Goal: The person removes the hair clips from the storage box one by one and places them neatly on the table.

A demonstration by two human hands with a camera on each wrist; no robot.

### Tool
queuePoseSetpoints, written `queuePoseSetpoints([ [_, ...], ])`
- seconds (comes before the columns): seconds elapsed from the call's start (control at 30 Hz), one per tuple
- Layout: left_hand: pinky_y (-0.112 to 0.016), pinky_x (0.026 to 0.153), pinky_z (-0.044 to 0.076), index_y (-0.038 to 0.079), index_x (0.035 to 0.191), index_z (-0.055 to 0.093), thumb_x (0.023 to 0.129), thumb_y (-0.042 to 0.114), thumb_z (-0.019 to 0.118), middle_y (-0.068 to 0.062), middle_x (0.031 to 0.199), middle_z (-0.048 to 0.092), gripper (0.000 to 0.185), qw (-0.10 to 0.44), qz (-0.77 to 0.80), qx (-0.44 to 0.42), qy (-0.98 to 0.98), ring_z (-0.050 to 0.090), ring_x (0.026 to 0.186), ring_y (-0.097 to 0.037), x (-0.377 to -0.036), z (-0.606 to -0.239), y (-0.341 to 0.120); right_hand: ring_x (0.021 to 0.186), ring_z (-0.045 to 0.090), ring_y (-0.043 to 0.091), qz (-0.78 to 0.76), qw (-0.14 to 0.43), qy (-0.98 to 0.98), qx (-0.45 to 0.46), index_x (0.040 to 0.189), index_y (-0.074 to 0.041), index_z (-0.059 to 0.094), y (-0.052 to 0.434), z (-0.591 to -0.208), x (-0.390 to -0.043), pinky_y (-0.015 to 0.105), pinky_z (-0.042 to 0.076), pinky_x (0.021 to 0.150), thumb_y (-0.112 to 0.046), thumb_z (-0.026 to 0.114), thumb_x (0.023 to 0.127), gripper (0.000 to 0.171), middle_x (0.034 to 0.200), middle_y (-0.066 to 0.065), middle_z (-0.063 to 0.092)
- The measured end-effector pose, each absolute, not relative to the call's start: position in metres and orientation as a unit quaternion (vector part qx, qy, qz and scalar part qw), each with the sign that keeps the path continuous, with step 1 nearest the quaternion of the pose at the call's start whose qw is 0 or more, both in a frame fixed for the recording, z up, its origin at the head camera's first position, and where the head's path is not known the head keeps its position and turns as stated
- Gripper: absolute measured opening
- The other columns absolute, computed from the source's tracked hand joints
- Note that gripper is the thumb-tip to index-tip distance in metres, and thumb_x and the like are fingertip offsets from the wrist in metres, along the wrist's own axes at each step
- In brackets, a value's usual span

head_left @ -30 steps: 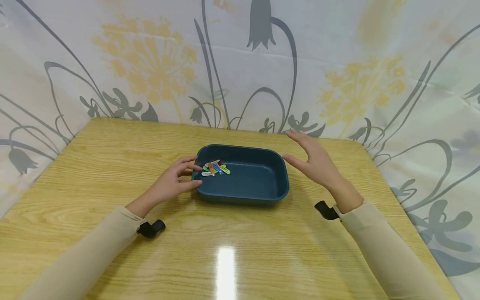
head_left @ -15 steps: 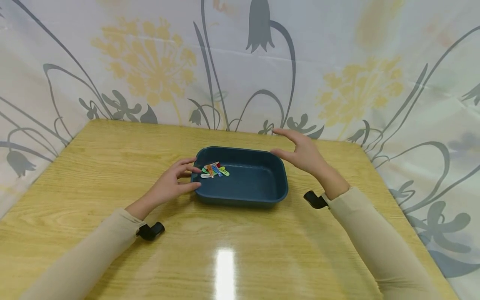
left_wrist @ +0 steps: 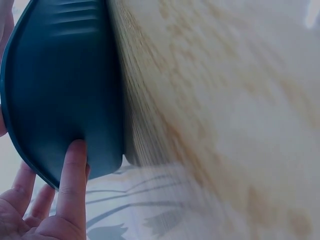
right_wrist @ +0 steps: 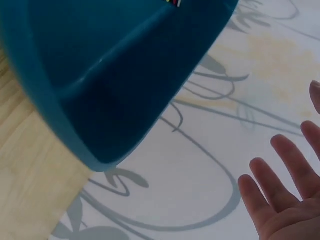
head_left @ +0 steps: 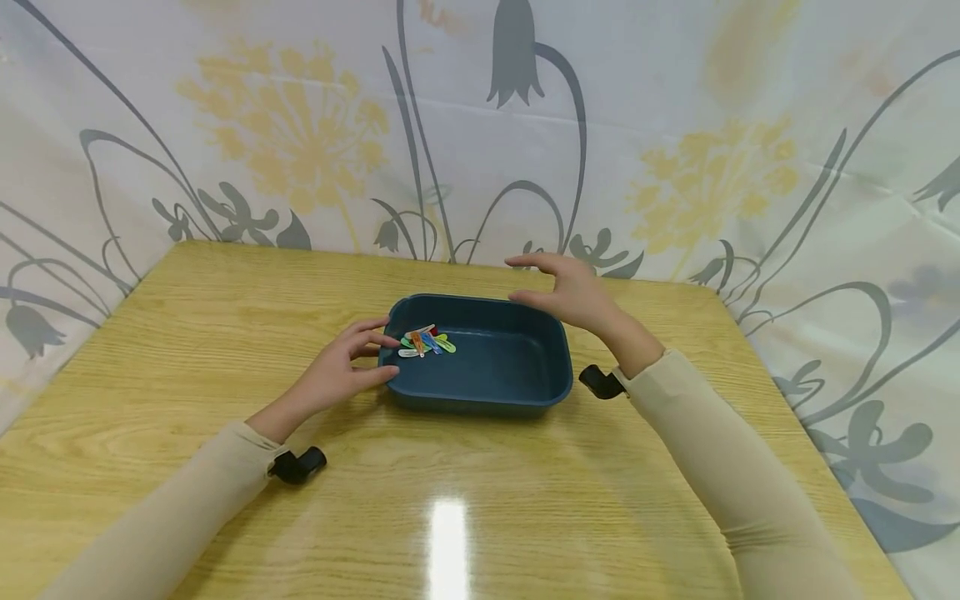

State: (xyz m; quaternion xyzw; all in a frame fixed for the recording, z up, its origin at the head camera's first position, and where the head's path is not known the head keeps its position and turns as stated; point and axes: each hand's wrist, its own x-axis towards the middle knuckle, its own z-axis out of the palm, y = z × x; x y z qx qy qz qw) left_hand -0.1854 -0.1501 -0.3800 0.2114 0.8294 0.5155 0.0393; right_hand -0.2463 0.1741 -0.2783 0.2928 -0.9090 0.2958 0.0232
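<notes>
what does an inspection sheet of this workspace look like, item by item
surface: wooden table, glossy, with a bright glare patch near the front edge
job's things: dark blue tray flat on the table; small coloured clips piled in its left end
clutter: nothing seen
grippers: left hand rests against the tray's left end, thumb on the outer wall, fingers at the rim; right hand open, raised over the tray's far right corner, holding nothing
cables: nothing seen; a black camera mount sits at each wrist
surroundings: floral curtain encloses the table at the back and both sides
</notes>
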Motion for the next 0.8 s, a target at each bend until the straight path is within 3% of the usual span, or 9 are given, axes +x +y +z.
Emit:
queuePoseSetpoints([
  [0.5, -0.044, 0.086, 0.05, -0.003, 0.119, 0.057, 0.086, 0.013, 0.068, -0.012, 0.146, 0.029, 0.037, 0.031, 0.515, 0.213, 0.83, 0.049, 0.114, -0.043, -0.184, -0.382, -0.153, 0.114, 0.052, 0.024, 0.296, -0.004, -0.89, 0.348, 0.124, -0.005, 0.059, 0.137, -0.293, -0.261, 0.035, 0.041, 0.097, -0.018, 0.069, 0.086, 0.042, 0.124, 0.008, 0.058],
  [0.8, -0.044, 0.087, 0.049, -0.003, 0.118, 0.058, 0.087, 0.013, 0.067, -0.014, 0.146, 0.029, 0.036, 0.035, 0.518, 0.212, 0.828, 0.049, 0.114, -0.043, -0.185, -0.38, -0.15, 0.109, 0.056, 0.026, 0.321, -0.084, -0.867, 0.372, 0.121, -0.002, 0.059, 0.125, -0.306, -0.271, 0.032, 0.046, 0.092, -0.01, 0.068, 0.086, 0.037, 0.118, 0.013, 0.06],
])
